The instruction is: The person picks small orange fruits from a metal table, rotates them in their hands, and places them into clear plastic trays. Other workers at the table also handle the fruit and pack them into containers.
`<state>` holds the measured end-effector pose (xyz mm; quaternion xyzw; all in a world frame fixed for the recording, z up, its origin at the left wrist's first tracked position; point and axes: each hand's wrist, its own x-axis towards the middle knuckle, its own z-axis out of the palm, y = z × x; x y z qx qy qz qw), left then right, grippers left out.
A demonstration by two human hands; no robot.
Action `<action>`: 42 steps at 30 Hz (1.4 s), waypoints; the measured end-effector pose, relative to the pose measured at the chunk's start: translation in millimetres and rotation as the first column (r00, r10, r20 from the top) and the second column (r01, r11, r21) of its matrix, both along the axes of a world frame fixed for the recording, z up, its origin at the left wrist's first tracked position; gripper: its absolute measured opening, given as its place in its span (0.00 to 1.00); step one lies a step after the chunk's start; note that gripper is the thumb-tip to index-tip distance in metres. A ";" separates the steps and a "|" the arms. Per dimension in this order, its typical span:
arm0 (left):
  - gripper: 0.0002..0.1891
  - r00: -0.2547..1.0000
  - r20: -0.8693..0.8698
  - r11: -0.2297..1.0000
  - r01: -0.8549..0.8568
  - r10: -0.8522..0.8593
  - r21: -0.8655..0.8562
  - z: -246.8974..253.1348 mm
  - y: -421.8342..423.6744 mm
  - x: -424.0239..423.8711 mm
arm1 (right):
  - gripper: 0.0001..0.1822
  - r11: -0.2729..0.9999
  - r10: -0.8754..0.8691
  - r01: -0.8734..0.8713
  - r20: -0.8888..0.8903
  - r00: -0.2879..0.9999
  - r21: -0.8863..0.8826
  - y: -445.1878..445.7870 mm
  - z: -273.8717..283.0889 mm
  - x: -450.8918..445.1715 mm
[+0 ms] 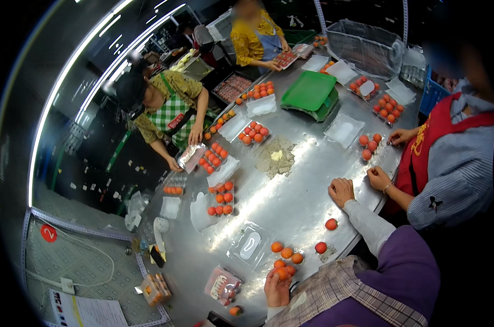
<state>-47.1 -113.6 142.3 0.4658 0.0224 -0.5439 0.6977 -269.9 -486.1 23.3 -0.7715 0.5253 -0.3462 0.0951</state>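
My left hand (276, 291) holds an orange-red tomato (283, 274) over the near edge of the table. Just beyond it is a clear plastic tray holding several orange-red tomatoes (287, 253). My right hand (341, 190) rests palm down on the metal tabletop, fingers curled, with nothing visible in it. Between my hands lie two loose red tomatoes, one (331, 224) nearer my right hand and the other (321, 247) beside the tray. An empty clear plastic tray (250, 245) sits left of the filled one. A lidded pack with a printed label (223, 284) stands farther left, near a loose tomato (235, 311).
A green scale (310, 90) stands toward the far end of the metal table (296, 200). Co-workers handle packs at the left edge (191, 157), far end (285, 60) and right edge (369, 147). Filled trays (220, 198) and white pads (202, 211) line the left side.
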 end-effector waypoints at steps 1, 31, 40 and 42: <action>0.18 1.000 0.003 1.000 0.013 -0.013 0.001 3.2 -0.1 -1.5 | 0.06 1.000 -0.001 0.001 0.008 1.000 -0.008 0.4 -1.1 0.1; 0.22 0.891 0.114 0.890 0.413 -0.439 0.193 -8.4 25.3 -23.4 | 0.09 0.987 -0.061 0.072 -0.081 0.995 0.140 1.6 -17.4 -8.4; 0.22 0.911 0.145 0.916 0.361 -0.387 0.176 13.9 34.8 -42.2 | 0.10 0.993 -0.039 0.041 -0.020 0.999 0.115 6.1 -19.6 -9.3; 0.23 0.909 0.146 0.915 0.367 -0.392 0.169 17.9 33.4 -46.2 | 0.11 0.994 -0.044 0.045 -0.012 0.999 0.104 5.5 -21.4 -12.2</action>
